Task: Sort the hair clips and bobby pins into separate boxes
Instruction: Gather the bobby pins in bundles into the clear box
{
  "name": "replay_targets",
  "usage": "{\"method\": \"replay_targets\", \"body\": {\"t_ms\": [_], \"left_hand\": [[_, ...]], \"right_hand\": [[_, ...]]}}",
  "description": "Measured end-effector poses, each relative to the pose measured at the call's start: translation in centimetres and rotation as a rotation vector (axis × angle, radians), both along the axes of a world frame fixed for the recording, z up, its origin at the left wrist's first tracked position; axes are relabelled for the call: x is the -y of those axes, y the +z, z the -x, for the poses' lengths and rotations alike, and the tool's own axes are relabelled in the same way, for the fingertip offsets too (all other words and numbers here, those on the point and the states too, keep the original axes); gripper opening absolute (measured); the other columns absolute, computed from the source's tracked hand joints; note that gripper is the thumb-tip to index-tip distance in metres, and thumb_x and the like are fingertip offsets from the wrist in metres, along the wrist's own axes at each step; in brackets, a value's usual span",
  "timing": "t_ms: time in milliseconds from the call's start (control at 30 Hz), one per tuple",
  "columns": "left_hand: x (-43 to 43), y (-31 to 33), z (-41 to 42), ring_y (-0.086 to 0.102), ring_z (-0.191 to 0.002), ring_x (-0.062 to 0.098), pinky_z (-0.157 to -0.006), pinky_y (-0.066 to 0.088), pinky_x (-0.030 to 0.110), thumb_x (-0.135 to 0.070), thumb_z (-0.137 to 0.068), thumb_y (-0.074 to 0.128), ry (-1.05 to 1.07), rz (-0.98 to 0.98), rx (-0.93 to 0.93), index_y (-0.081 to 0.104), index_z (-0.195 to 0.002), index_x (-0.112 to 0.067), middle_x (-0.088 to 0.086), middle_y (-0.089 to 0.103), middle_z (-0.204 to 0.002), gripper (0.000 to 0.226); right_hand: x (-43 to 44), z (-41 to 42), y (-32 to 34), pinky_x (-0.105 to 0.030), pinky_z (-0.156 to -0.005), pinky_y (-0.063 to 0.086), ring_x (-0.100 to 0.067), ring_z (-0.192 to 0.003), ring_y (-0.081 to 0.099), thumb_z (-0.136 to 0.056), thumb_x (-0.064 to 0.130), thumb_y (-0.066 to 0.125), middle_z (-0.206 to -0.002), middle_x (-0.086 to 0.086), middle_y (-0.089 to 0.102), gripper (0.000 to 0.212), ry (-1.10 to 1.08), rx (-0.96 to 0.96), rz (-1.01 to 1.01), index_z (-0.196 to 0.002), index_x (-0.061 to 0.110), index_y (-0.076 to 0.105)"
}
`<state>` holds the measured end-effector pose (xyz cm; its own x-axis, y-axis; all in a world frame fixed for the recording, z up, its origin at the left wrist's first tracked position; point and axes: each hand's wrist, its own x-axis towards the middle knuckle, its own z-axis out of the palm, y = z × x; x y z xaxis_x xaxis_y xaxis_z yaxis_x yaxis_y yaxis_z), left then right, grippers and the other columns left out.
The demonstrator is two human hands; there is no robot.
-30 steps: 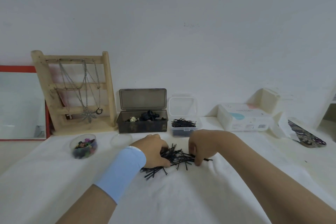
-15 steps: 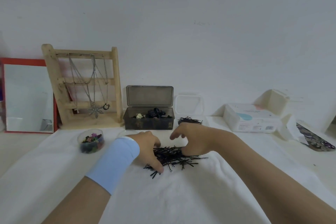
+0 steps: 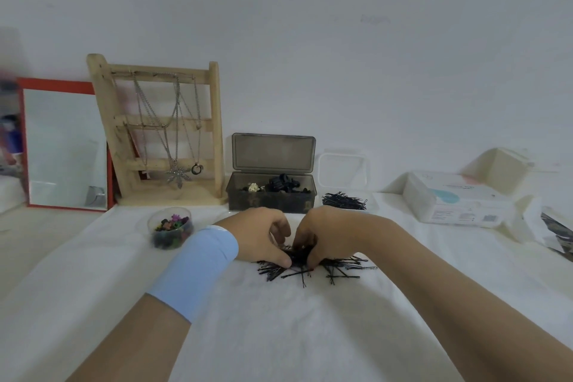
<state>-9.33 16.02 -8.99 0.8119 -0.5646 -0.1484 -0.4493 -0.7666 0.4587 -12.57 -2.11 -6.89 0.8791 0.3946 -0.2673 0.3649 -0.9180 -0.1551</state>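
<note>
Head view gives me both hands down on the white cloth (image 3: pixel 279 335), close together over a loose pile of black bobby pins (image 3: pixel 338 267). My left hand (image 3: pixel 263 236), with a pale blue band (image 3: pixel 198 267) on its wrist, is curled with the thumb tip pressing into the pile. My right hand (image 3: pixel 325 232) is curled too, fingertips pinched into the middle of the pins. Both are bunching pins between them; how many each one has hold of I cannot tell.

Behind the hands a dark box (image 3: pixel 273 198) stands with its lid up, dark hair clips (image 3: pixel 280 183) and a small pale one inside. Just right of it a clear box (image 3: pixel 344 195), lid also up, holds more bobby pins. Left of the hands sits a round tub (image 3: pixel 170 228) of small coloured clips. A wooden rack (image 3: pixel 161 133) hung with necklaces and a red-framed mirror (image 3: pixel 65 146) lean at the wall.
</note>
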Motion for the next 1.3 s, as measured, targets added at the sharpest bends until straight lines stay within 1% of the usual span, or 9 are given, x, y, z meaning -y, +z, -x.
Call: {"method": "replay_targets", "body": {"t_ms": [167,333,467,567,767,867,1100,1200,1300], "left_hand": [[-0.3,0.5,0.0,0.06,-0.09,-0.003,-0.083,0.049,0.021,-0.056,-0.073,0.078,-0.015,-0.032,-0.019,0.063,-0.119,-0.035,-0.021,0.063,-0.103,0.053],[0.6,2.3,-0.8,0.065,-0.082,0.005,-0.078,0.049,0.024,-0.038,-0.085,0.074,-0.027,-0.046,-0.009,0.07,-0.106,-0.031,-0.011,0.073,-0.093,0.022],[1.6,4.3,-2.0,0.066,-0.072,0.002,-0.08,0.054,0.026,-0.035,-0.088,0.07,-0.056,-0.058,-0.037,0.075,-0.094,-0.03,-0.012,0.075,-0.083,0.009],[2.3,5.1,-2.7,0.065,-0.07,0.001,-0.08,0.052,0.024,-0.032,-0.09,0.068,-0.087,-0.093,-0.097,0.076,-0.094,-0.027,-0.019,0.073,-0.077,0.01],[2.9,5.3,-3.9,0.064,-0.064,0.001,-0.078,0.052,0.024,-0.026,-0.086,0.073,-0.071,0.029,-0.059,0.074,-0.097,-0.026,-0.013,0.074,-0.076,0.01],[2.9,5.3,-3.8,0.062,-0.061,0.002,-0.067,0.048,0.018,-0.023,-0.085,0.075,-0.057,0.137,-0.043,0.073,-0.095,-0.022,-0.009,0.072,-0.068,0.01],[2.7,5.6,-3.7,0.071,-0.075,0.011,-0.081,0.058,0.032,-0.042,-0.086,0.071,-0.03,0.263,-0.071,0.072,-0.094,-0.029,-0.005,0.075,-0.085,0.016],[2.4,6.0,-3.7,0.072,-0.074,0.014,-0.078,0.059,0.031,-0.032,-0.081,0.08,-0.019,0.259,-0.133,0.069,-0.099,-0.021,-0.002,0.076,-0.084,0.022],[2.5,6.0,-3.6,0.07,-0.068,0.011,-0.073,0.057,0.029,-0.021,-0.085,0.077,0.01,0.246,-0.138,0.071,-0.093,-0.015,-0.003,0.076,-0.077,0.012]], "right_hand": [[1.0,-0.7,0.8,-0.023,-0.067,0.046,-0.014,-0.083,0.062,-0.086,0.022,0.07,-0.086,0.01,0.067,0.021,-0.018,0.0,-0.033,-0.106,0.025,0.074],[1.9,-1.6,1.6,-0.035,-0.076,0.048,-0.02,-0.084,0.06,-0.091,0.02,0.06,-0.091,0.001,0.066,0.011,0.008,-0.003,0.004,-0.096,0.021,0.069],[2.2,-1.9,1.4,-0.036,-0.077,0.052,-0.019,-0.085,0.063,-0.095,0.024,0.056,-0.089,0.003,0.068,0.02,-0.04,-0.084,-0.025,-0.081,0.037,0.061],[2.7,-2.0,1.0,-0.039,-0.088,0.053,-0.017,-0.09,0.069,-0.096,0.019,0.053,-0.094,0.001,0.075,0.017,-0.079,-0.194,-0.152,-0.097,0.029,0.067],[3.6,-2.1,0.2,-0.023,-0.063,0.045,-0.014,-0.063,0.056,-0.097,0.001,0.04,-0.076,0.0,0.056,0.029,-0.132,-0.352,-0.474,-0.117,0.006,0.061],[3.8,-2.3,-0.3,-0.025,-0.062,0.046,-0.015,-0.061,0.049,-0.097,-0.002,0.039,-0.073,-0.002,0.048,0.023,-0.157,-0.445,-0.646,-0.107,0.005,0.059],[4.0,-2.4,-0.3,-0.026,-0.059,0.039,-0.018,-0.072,0.052,-0.103,0.007,0.044,-0.083,-0.007,0.058,0.016,-0.166,-0.463,-0.897,-0.092,0.01,0.055],[4.4,-2.5,0.2,-0.026,-0.058,0.038,-0.019,-0.074,0.058,-0.103,0.008,0.046,-0.088,-0.01,0.065,0.017,-0.195,-0.431,-1.055,-0.094,0.009,0.06],[4.6,-2.6,0.4,-0.028,-0.057,0.034,-0.02,-0.061,0.048,-0.104,0.003,0.04,-0.071,-0.006,0.052,0.019,-0.237,-0.404,-1.135,-0.096,0.007,0.057]]}}
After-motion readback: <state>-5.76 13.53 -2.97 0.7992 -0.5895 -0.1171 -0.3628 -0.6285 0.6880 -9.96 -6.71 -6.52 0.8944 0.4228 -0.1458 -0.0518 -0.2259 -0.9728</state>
